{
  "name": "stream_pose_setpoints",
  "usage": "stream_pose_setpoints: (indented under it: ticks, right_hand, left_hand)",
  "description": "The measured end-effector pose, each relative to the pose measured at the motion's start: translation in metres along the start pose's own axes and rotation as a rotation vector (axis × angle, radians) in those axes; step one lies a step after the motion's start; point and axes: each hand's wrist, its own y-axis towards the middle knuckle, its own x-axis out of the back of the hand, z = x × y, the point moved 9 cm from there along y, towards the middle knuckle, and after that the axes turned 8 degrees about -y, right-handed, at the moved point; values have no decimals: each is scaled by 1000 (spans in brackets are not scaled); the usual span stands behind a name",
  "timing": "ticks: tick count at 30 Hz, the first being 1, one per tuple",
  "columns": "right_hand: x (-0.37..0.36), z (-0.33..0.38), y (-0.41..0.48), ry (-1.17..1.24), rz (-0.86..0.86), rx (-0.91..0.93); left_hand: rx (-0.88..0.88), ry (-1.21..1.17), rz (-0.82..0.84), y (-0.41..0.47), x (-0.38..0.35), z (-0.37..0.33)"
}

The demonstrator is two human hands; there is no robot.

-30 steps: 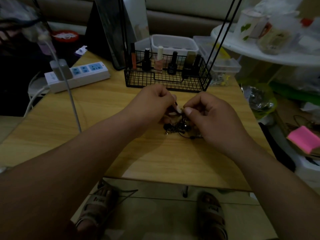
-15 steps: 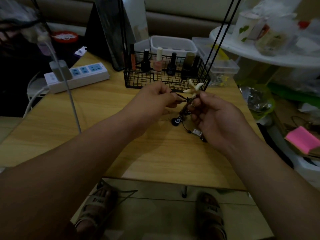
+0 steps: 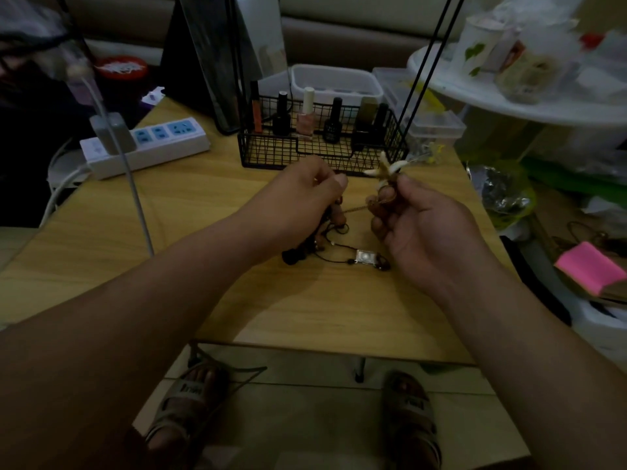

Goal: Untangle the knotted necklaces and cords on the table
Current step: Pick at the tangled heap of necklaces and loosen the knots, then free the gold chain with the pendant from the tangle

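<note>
Nearest, two feet in sandals (image 3: 185,401) stand on the tiled floor under the near edge of the wooden table (image 3: 305,310), and both forearms reach out over it. On the table top, between the wrists, lies the tangle of dark cords and beads (image 3: 295,254), its loops trailing right to a small rectangular silver pendant (image 3: 365,256) that rests flat just beside the right wrist. Above the tangle the left hand (image 3: 298,201) is curled, thumb pressed to forefinger, with strands and reddish beads gathered under its lower fingers; exactly which strand it pinches cannot be told. A thin tan cord (image 3: 356,209) runs from it across the gap to the right hand (image 3: 424,228), whose fingers are bent round the cord. A pale claw-shaped pendant (image 3: 385,169) stands up above that hand's thumb and fingertips, lifted off the table. Just beyond the hands sits a black wire basket (image 3: 271,152) holding nail polish bottles (image 3: 307,113). To the far left lies a white power strip (image 3: 163,144) with a plugged-in adapter, and behind the basket a white plastic tub (image 3: 336,81).
</note>
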Motion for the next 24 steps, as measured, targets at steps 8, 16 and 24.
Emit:
stream_pose_setpoints:
  ticks: [8,16,24]
  right_hand:
    - [15,11,3,39,-103,75]
    - [26,22,2,35,-137,137]
    - [18,75,-12,118,-61,333]
  left_hand:
    - [-13,247,230,-5,-9,-1]
    - [-184,692,141,0,1,0]
    - [-236,714,184,-4,-4,-2]
